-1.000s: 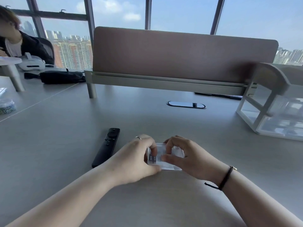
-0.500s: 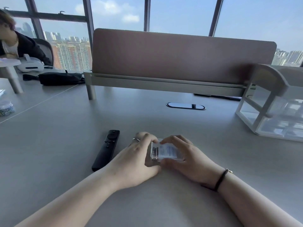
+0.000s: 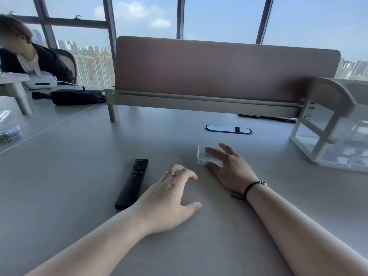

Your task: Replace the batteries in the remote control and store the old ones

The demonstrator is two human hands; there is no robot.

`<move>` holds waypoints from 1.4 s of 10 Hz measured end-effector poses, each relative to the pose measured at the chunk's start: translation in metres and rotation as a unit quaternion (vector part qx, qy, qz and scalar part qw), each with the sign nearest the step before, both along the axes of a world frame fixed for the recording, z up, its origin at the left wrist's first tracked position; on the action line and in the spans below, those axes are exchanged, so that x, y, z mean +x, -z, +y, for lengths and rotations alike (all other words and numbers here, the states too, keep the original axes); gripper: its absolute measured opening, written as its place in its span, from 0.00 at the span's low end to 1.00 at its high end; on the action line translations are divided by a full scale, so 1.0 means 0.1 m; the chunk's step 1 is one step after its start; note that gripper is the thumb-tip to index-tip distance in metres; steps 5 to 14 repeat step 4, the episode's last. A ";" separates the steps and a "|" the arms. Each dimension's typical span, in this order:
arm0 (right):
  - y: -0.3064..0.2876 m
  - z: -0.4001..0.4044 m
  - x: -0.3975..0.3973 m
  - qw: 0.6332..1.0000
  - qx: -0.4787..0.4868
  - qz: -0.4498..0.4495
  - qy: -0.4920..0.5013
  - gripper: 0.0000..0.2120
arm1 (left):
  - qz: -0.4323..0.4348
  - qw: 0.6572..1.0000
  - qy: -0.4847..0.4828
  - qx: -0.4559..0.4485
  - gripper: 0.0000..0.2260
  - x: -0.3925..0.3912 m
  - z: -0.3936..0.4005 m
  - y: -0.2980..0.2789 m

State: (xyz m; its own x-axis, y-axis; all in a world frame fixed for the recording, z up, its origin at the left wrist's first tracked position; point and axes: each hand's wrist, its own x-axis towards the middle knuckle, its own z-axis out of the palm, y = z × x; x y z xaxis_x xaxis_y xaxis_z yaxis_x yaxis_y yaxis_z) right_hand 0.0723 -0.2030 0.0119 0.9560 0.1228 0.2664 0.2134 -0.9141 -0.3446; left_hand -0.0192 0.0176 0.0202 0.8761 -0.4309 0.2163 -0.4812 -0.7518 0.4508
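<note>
A black remote control lies face up on the grey table, pointing away from me. A small clear plastic battery case sits flat on the table to its right. My right hand rests on that case, with straight, spread fingers across its top and the thumb along its near side. My left hand, wearing a ring, lies palm down on the table between the remote and the case. Its fingers are loosely curled and hold nothing.
A clear drawer organiser stands at the right edge. A brown desk divider closes off the far side, with a cable grommet in front. At far left are a seated person, a black pouch and a container of clips.
Both hands held the clear case close to me; now the case lies farther away on the table under my right hand. My left hand has let go and dropped to the table.
</note>
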 end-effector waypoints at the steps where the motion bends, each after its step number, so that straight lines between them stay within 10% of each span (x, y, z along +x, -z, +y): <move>1: 0.00 0.01 -0.02 1.000 -0.028 -0.014 -0.004 0.25 | -0.005 1.000 0.005 -0.007 0.21 0.01 0.00 0.02; 14: -0.02 -0.04 -0.10 0.999 0.016 -0.038 0.021 0.32 | 0.020 0.998 0.031 -0.051 0.09 0.03 -0.03 0.01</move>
